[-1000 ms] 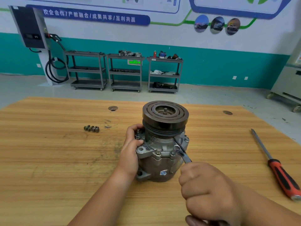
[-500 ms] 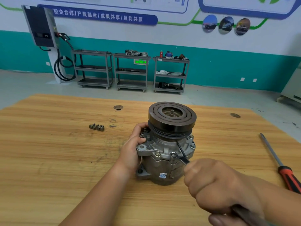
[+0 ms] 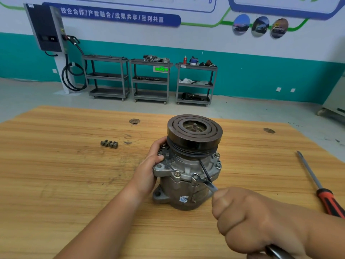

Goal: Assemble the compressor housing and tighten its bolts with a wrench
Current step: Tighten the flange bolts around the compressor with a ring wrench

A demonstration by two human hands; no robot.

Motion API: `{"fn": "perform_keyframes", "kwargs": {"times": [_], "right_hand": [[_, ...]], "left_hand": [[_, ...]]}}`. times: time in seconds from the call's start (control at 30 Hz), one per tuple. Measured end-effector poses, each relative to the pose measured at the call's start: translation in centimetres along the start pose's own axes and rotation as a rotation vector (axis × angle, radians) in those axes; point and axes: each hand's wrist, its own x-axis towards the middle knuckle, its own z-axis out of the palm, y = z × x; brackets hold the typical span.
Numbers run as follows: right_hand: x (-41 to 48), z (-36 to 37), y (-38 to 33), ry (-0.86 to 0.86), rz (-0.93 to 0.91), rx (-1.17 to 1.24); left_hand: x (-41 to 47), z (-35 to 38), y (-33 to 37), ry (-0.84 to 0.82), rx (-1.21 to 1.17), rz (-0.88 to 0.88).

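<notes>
Over the last second little had moved. The wrench [image 3: 210, 185] head stayed seated on the near bolt [image 3: 195, 177] of the housing flange, and the right hand [image 3: 242, 217] only shifted slightly along and around the handle, its fingers closed in a tight fist on it. The left hand [image 3: 149, 171] kept its place too, fingers curled round the left edge of the compressor [image 3: 183, 189]. It stood upright on its rear end at the middle of the worktop [image 3: 56, 184], with the pulley [image 3: 194, 131] on top. That small swing on one bolt read as tightening in progress – probably a short stroke, with the bolt not yet judged snug. Other bolts already sat in the flange to the left and right of it.

Three loose bolts [image 3: 109, 143] lay bare on the worktop, well apart to the far left and not in any tray or dish. A red-handled screwdriver [image 3: 325, 200] lay at the right edge. The only holders in sight were the shelf carts by the far wall:
- The middle cart [image 3: 131, 81] carried a metal part on its top shelf.
- The right cart [image 3: 213, 81] held a red can and small items on top, pale cloths on the middle shelf and a dark part below – all too small to name further
</notes>
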Motion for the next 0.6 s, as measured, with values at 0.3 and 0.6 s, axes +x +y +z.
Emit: {"fn": "perform_keyframes", "kwargs": {"times": [0.3,0.6], "right_hand": [[-0.1,2.6,0.5,0.218,-0.110,-0.166],[1.1,5.3,0.9,0.577,-0.128,-0.259]], "left_hand": [[-1.1,-0.2,-0.7,-0.005,0.178,0.050],[-1.3,0.2,-0.4,0.023,0.212,0.052]]}}
